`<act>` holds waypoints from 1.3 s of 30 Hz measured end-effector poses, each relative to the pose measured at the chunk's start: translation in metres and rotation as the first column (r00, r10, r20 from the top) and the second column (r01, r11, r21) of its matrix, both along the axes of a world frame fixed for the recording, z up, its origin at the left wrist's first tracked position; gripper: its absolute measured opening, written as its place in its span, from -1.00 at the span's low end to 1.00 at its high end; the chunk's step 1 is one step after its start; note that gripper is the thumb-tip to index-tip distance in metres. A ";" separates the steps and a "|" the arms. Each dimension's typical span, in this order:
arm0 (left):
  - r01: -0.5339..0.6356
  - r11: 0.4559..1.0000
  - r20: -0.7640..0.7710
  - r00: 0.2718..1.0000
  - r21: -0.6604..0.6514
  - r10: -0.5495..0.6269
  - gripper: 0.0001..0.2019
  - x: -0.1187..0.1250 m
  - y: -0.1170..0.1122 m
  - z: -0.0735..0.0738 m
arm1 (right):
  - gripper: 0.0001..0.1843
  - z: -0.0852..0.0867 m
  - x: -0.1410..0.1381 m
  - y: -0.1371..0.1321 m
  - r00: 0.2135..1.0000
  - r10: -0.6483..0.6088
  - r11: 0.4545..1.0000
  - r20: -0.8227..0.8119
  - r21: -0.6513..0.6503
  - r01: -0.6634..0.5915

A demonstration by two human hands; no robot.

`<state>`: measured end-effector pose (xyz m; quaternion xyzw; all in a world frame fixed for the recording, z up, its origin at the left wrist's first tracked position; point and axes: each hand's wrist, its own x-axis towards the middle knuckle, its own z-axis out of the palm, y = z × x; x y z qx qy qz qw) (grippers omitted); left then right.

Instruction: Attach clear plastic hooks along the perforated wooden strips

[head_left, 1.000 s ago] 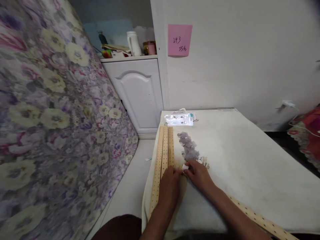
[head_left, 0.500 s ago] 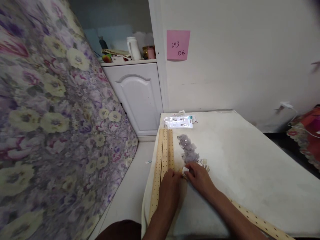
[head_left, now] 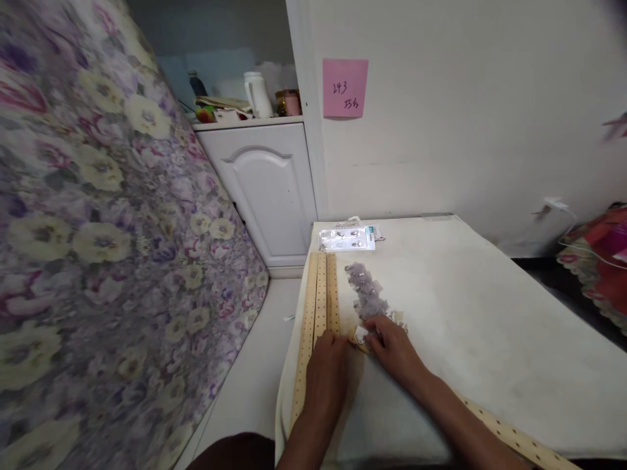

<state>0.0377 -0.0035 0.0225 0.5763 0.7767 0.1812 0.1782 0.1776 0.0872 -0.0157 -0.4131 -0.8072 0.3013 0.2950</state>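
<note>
Low over the front of the white-covered table (head_left: 470, 300), my two hands meet at a small white piece with a tan, yellowish edge (head_left: 360, 335). My left hand (head_left: 328, 365) has its fingers curled at the left end of this piece. From the other side, my right hand (head_left: 392, 343) pinches close to the white part. What the piece is made of is too small to tell. Just beyond my right hand lies a row of grey, gauzy pieces with shiny metal bits (head_left: 365, 290). Several small cream and white bits (head_left: 399, 318) sit next to it.
Long perforated wooden strips (head_left: 321, 287) run along the table's left edge; another perforated strip (head_left: 509, 434) lies at the front right. A clear blister pack with metal pieces (head_left: 345, 239) rests at the back. Floral fabric (head_left: 122, 261) hangs left, beside a white cabinet (head_left: 267, 189).
My fingers have shifted slightly around the small piece, and more of its tan edge shows between my hands. The whole view has moved a little; the things on the table stay in place.
</note>
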 end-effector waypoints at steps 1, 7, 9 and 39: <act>0.000 1.000 0.002 1.000 -0.002 0.000 -0.71 0.000 0.000 0.000 | -0.81 0.002 0.001 0.000 1.000 -0.006 1.000 -0.005 0.002 0.006; 0.020 0.999 -0.002 1.000 0.029 -0.020 -0.71 0.001 -0.002 0.004 | -0.79 0.013 0.025 0.010 0.996 -0.091 0.994 0.011 0.061 0.090; 0.012 0.999 0.005 1.000 0.043 -0.012 -0.71 0.002 -0.002 0.006 | -0.79 0.015 0.035 0.016 0.987 -0.153 0.986 0.049 0.078 0.149; 0.018 0.999 -0.002 1.000 0.047 -0.018 -0.68 0.003 -0.003 0.008 | -0.61 0.016 -0.007 0.055 0.884 0.056 0.952 0.465 0.242 -0.188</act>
